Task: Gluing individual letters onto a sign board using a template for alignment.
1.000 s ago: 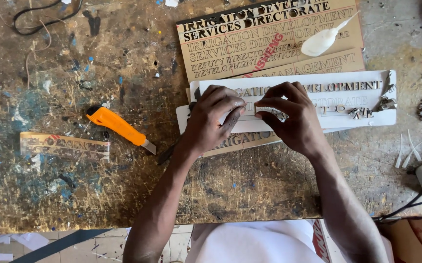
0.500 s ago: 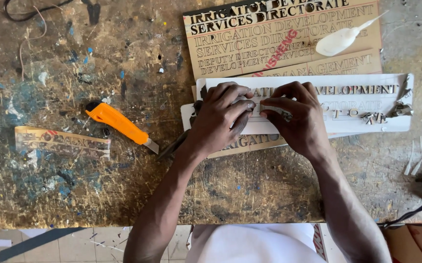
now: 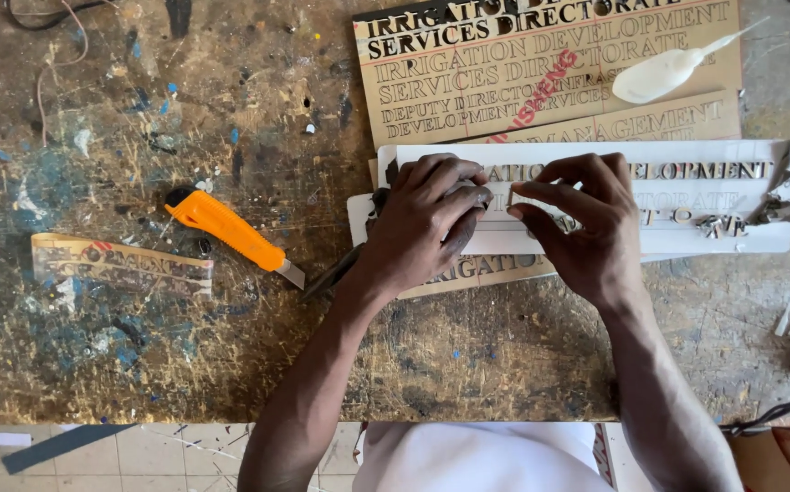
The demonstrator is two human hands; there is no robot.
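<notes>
one row set, one half laid

both hands meet over the white sign panel [image 3: 586,232] near the workbench's [image 3: 231,364] far right corner. left hand [image 3: 422,223] and right hand [image 3: 586,228] pinch a small cut letter [image 3: 511,195] narrowly (loose letters [image 3: 718,221] wait at the panel's right end).

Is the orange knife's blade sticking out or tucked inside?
Sticking out. A short grey blade shows past the lower-right end of the orange utility knife, lying on the workbench.
</notes>
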